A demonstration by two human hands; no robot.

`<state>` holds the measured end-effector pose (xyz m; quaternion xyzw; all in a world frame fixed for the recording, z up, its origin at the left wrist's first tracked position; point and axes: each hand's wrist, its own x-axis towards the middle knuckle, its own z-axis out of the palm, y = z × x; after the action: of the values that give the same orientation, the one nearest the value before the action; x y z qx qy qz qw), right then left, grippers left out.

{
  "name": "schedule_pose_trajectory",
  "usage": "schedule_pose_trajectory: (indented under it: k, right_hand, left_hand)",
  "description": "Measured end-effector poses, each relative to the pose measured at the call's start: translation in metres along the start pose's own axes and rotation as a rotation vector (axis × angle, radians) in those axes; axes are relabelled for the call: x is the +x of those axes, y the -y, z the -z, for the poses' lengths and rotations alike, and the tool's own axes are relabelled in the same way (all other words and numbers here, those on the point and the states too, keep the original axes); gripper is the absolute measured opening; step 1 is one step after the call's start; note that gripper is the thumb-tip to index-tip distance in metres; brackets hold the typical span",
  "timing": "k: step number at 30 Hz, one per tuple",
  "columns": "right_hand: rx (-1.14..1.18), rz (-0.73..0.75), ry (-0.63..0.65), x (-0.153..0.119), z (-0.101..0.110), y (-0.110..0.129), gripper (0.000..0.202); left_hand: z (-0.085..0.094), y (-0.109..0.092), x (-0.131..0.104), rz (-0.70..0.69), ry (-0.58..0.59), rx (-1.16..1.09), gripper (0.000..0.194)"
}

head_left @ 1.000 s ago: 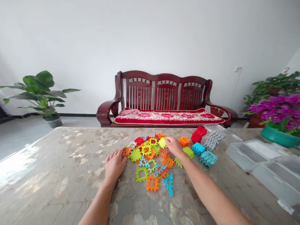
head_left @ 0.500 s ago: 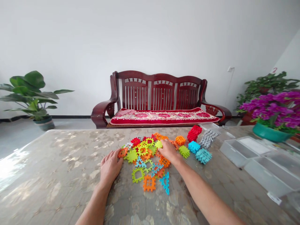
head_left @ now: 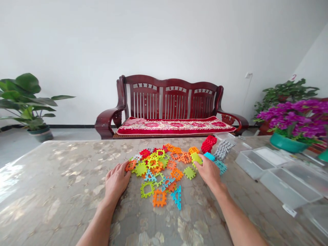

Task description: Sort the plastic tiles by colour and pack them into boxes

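Note:
My right hand [head_left: 210, 171] pinches a lime-green square building tile [head_left: 196, 158] by its edge, right of the loose pile. Another lime-green tile [head_left: 189, 173] lies flat just left of that hand. My left hand [head_left: 117, 180] rests on the table with its fingers stretched out, its fingertips beside an orange tile [head_left: 131, 165] at the pile's left edge. Notched tiles in orange, green, red and blue overlap in the middle. Nearest me lie an orange window tile [head_left: 159, 198] and a blue triangular tile [head_left: 176, 197].
Beyond my right hand stand a red stack [head_left: 209, 144], a grey stack [head_left: 224, 149] and blue tiles [head_left: 220, 167], partly hidden. Clear plastic boxes [head_left: 289, 187] and a teal flower pot [head_left: 289, 145] stand on the right. A wooden bench [head_left: 169, 82] is behind the table [head_left: 64, 191].
My right hand has moved right from the pile, carrying the lime-green tile past the other loose green one. My left hand stays beside the pile. The view has shifted slightly.

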<state>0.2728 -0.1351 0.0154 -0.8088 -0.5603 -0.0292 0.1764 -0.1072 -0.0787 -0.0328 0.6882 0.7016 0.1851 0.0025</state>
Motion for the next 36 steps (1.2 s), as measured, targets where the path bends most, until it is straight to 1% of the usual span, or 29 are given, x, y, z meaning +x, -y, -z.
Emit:
schedule_pose_trajectory:
  k: [4, 11, 14, 17, 21, 26, 31, 36]
  right_hand:
    - [-0.084, 0.035, -0.022, -0.008, -0.004, -0.003, 0.040]
    - [-0.175, 0.078, -0.028, -0.012, -0.009, -0.007, 0.033]
    - [-0.151, 0.123, -0.068, -0.015, -0.010, -0.008, 0.032]
    - [-0.087, 0.218, -0.095, -0.016, -0.011, -0.001, 0.032]
    - [-0.028, 0.298, -0.033, -0.010, -0.011, 0.021, 0.029]
    - [-0.137, 0.300, 0.036, 0.005, -0.012, 0.045, 0.029]
    - [-0.203, 0.268, 0.112, 0.017, -0.020, 0.050, 0.032]
    - [-0.149, 0.350, 0.120, 0.015, -0.025, 0.051, 0.036]
  left_hand:
    - [-0.001, 0.001, 0.000, -0.004, 0.004, -0.003, 0.045]
    - [-0.003, 0.003, 0.001, 0.001, -0.005, -0.023, 0.045]
    - [-0.001, 0.001, 0.000, 0.002, 0.004, -0.008, 0.045]
    - [0.000, 0.001, 0.000, 0.001, 0.018, 0.002, 0.045]
    - [-0.002, 0.001, 0.000, -0.001, 0.016, 0.005, 0.046]
    - [-0.002, 0.001, 0.000, 0.001, 0.012, 0.005, 0.046]
    - [0.001, -0.001, -0.002, 0.016, 0.017, -0.001, 0.046]
    - [0.003, -0.004, -0.003, 0.002, 0.005, -0.010, 0.046]
